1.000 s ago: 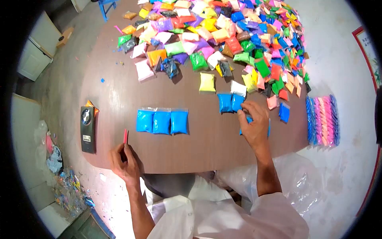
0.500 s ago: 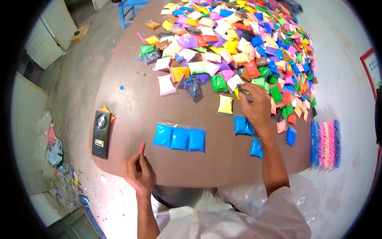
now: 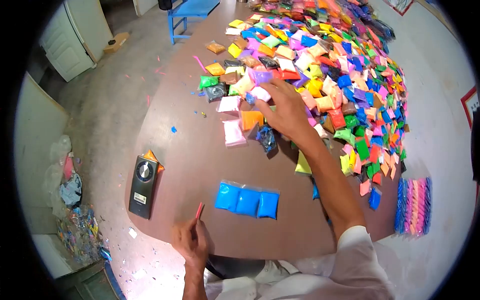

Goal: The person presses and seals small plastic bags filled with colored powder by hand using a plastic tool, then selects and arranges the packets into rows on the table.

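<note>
My left hand [image 3: 191, 241] is closed on a thin red stick [image 3: 199, 210] that points up from the fingers, near the table's front edge. To its right lies a joined strip of bright blue packets [image 3: 247, 201]. My right hand [image 3: 282, 107] is stretched over the near left part of the heap of small coloured packets [image 3: 330, 75]. Its thumb and fingers are apart around a pale pink packet [image 3: 260, 94], below a purple packet [image 3: 263, 77]. Whether they touch it is hard to see. My right forearm partly covers a yellow packet [image 3: 303, 164] and other blue packets.
A dark phone-like device [image 3: 142, 187] lies at the left over an orange packet [image 3: 152, 157]. Bundled blue and pink packets [image 3: 414, 206] are at the right table edge. A blue stool [image 3: 192, 11] stands beyond the table, and plastic scraps [image 3: 80, 232] lie on the floor left.
My right hand has moved left and farther over the heap, away from the yellow packet. My left hand still holds the red stick. The whole view has shifted.
</note>
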A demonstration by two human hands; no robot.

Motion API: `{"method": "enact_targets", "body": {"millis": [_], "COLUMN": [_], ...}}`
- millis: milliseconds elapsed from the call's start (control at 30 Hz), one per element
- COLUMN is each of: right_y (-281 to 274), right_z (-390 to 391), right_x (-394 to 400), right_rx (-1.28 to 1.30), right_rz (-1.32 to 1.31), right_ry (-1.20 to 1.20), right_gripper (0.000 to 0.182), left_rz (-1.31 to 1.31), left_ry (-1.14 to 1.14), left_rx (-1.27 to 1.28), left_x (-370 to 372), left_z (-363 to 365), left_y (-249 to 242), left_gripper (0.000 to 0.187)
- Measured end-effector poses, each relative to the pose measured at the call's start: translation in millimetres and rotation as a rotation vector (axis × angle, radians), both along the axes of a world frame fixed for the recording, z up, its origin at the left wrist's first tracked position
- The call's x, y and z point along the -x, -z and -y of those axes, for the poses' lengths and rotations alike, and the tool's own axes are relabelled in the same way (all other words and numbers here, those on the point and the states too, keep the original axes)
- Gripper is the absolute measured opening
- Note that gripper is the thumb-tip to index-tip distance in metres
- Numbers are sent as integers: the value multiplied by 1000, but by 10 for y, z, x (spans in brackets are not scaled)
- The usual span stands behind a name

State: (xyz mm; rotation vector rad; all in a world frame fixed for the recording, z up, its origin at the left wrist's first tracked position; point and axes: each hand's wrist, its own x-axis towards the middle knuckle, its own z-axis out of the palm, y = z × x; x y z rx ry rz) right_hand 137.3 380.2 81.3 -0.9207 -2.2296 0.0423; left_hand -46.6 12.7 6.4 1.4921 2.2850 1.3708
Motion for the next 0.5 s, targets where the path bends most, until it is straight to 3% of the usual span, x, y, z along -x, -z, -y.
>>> {"method": "enact_targets", "body": {"millis": [133, 200, 233, 300, 467, 500], "right_y": [-3, 29, 134, 299, -49, -89], "right_z": [-316, -455, -566, -795, -699, -659], "right_x": [526, 636, 571, 324, -390, -519], "right_rx": [-108, 47, -102, -76, -151, -61], "right_rz": [74, 298, 346, 324, 246, 259], "right_ry": [-103, -73, -51, -3, 71, 108], "right_gripper": [44, 45, 42, 38, 27, 25], "left_rz": [-36, -59, -73, -81, -103, -100], "left_ry": [26, 18, 17, 19, 59, 66], "left_rx": [24, -15, 1, 22, -8, -8], "left_x": [36, 39, 40, 48, 59, 56], "left_z": [22, -16, -11, -1, -26, -19], "left_y": [13, 10, 3, -16, -39, -40], "left_gripper": [11, 13, 14, 15, 15, 15]}}
